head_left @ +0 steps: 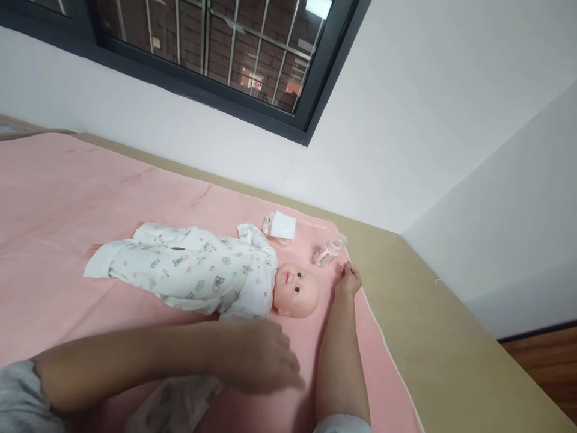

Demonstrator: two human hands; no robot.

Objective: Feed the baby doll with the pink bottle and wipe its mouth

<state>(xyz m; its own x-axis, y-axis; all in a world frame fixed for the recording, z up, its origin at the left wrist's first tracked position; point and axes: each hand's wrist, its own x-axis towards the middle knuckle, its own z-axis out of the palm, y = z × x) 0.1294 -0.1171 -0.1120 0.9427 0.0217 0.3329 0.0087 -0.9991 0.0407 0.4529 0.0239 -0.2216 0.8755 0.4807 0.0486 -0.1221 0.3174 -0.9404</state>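
Covering most of the bed, one pink blanket [54, 198] is lying flat under everything, and one doll [202, 273] in a printed white sleepsuit is resting on its back across the middle, its head toward your right. You are bringing your left hand [261, 355] across just in front of the doll's near shoulder, palm down and fingers loosely apart, clamped on nothing; it is blurred, so whether it is touching the second printed garment [180, 403] bunched under your forearm cannot be told. You are stretching your right hand [349, 279] out past the doll's head, fingers slightly curled and gripping nothing, and it is sitting just beside one clear bottle [331, 249], which is lying on its side near the blanket's far edge. To my eye, you are handling this best by keeping the left hand low and flat so it is not dragging the sleepsuit, and by closing the right fingers round the bottle's middle rather than its cap, since it is looking ready to roll. Behind the doll's head, one small folded white cloth [283, 225] is lying on top of something clear that is too hidden to name. Counting up, you are looking at one blanket, one doll, two garments, one bottle and one cloth.
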